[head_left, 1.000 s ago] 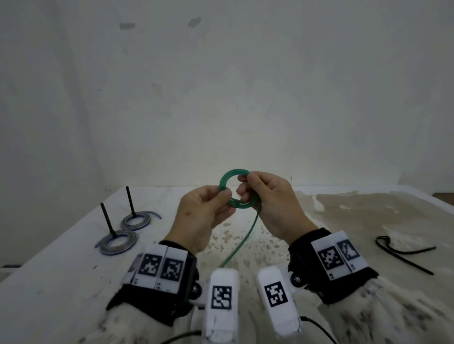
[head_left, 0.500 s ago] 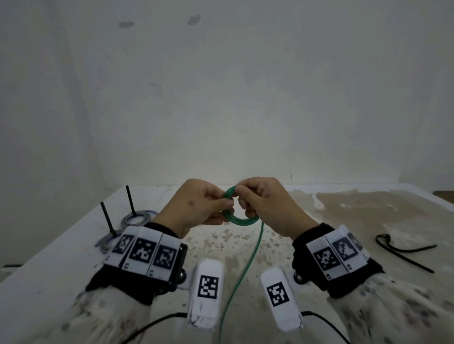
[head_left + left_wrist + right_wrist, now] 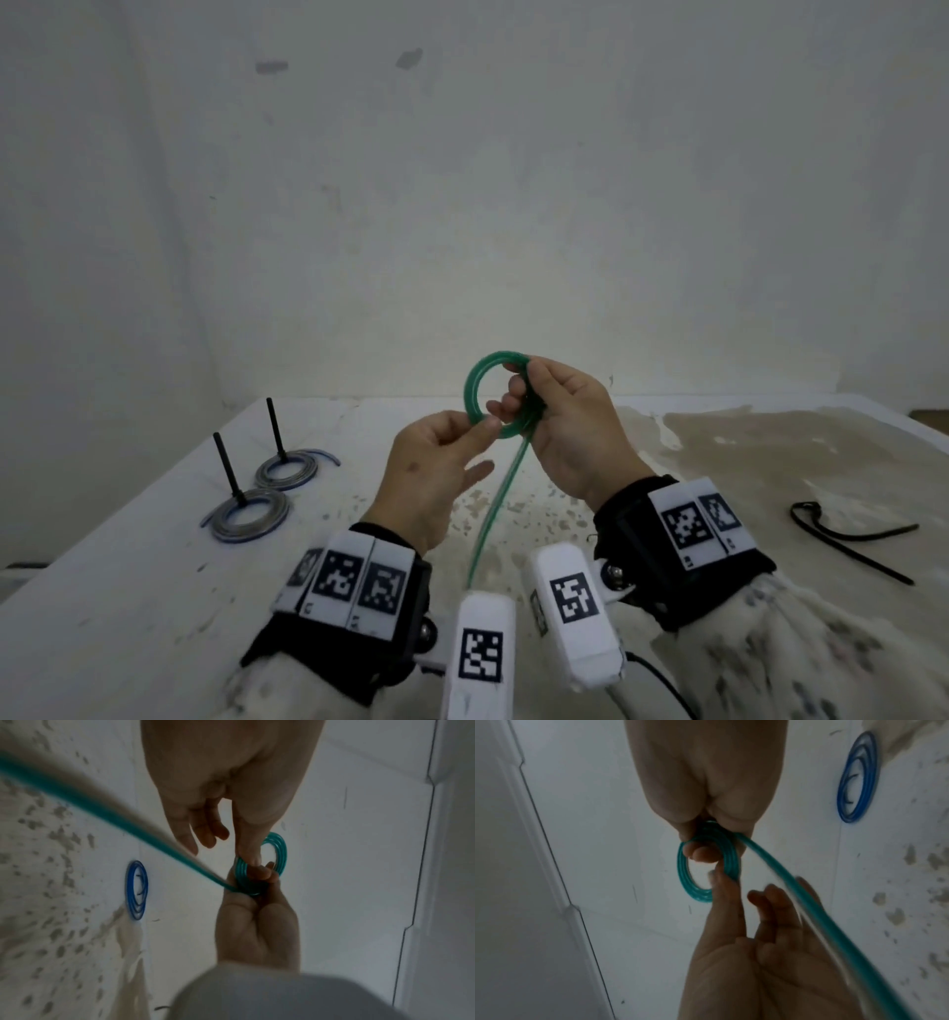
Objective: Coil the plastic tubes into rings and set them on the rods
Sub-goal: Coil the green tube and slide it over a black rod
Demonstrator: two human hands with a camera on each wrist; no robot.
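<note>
A green plastic tube is partly wound into a ring (image 3: 475, 390), held upright in the air above the table's middle. My right hand (image 3: 508, 390) grips the ring's right side, its fingers curled round the turns (image 3: 706, 841). My left hand (image 3: 488, 447) sits lower left, fingers loose; only its index fingertip (image 3: 249, 858) touches the ring's lower edge. The tube's loose tail (image 3: 493, 509) hangs down toward me. Two black rods (image 3: 226, 465) (image 3: 273, 429) stand at the left, each with a grey-blue coil (image 3: 246, 514) (image 3: 286, 468) around its foot.
A black tube (image 3: 842, 534) lies uncoiled on the table's right side. The white table (image 3: 128, 591) is stained brown at the right. A bare wall rises behind it. Both wrist views show a blue coil (image 3: 136, 890) (image 3: 857, 778) lying on the surface.
The green ring has risen and turned to face me. My left hand has let go of its grip and dropped lower, keeping one fingertip on the ring. The right hand still grips it.
</note>
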